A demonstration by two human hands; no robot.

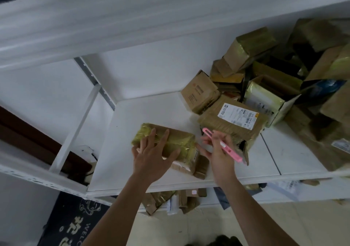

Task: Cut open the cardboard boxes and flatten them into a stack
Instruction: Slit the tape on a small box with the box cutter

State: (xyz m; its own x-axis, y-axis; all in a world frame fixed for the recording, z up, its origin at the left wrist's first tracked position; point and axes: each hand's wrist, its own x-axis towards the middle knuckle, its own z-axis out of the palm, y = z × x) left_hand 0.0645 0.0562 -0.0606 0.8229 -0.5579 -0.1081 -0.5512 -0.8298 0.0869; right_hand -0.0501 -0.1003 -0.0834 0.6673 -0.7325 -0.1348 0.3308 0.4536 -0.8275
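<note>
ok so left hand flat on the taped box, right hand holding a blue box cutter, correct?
Not quite: the box cutter is pink, not blue. The head view shows the right hand gripping it while the left hand rests flat on the taped box.

— What is under my left hand point(151, 156)?
— A brown cardboard box point(170, 143), matt, wrapped in glossy yellowish plastic tape that wrinkles and shines.
— And in my right hand point(219, 151)?
— A smooth pink plastic cutter point(223, 146).
— The surface?
— A white shelf point(144, 113), smooth, faint sheen. To the far right, a pile of boxes point(274, 79), matt cardboard with shiny tape; one box point(227, 126) bears a white paper label point(238, 117).
</note>
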